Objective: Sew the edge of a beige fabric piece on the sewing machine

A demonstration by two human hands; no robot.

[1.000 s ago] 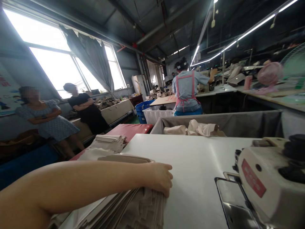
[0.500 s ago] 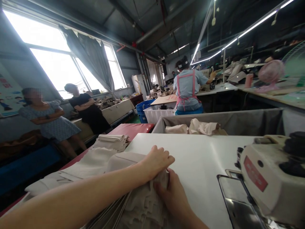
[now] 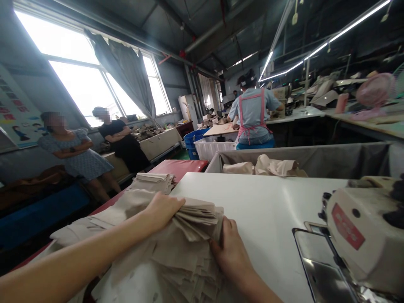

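Observation:
A thick stack of beige fabric pieces [image 3: 189, 248] lies on the white worktable [image 3: 268, 210] in front of me. My left hand [image 3: 162, 208] is closed over the top layers of the stack, gripping several pieces and folding them back. My right hand [image 3: 229, 252] presses against the right edge of the stack, fingers curled on the lower layers. A white sewing machine [image 3: 362, 235] with a red label stands at the right, with its metal plate [image 3: 318, 265] beside my right hand.
A second folded fabric pile [image 3: 156, 182] rests on a red table [image 3: 179, 166]. A grey bin [image 3: 315, 160] holds beige cloth beyond the table. Two people stand at the left by the window; a worker in a pink apron sits ahead.
My left hand has drawn back to the left, pulling up top layers of the stack. My right hand, absent a second ago, now holds the stack's right edge.

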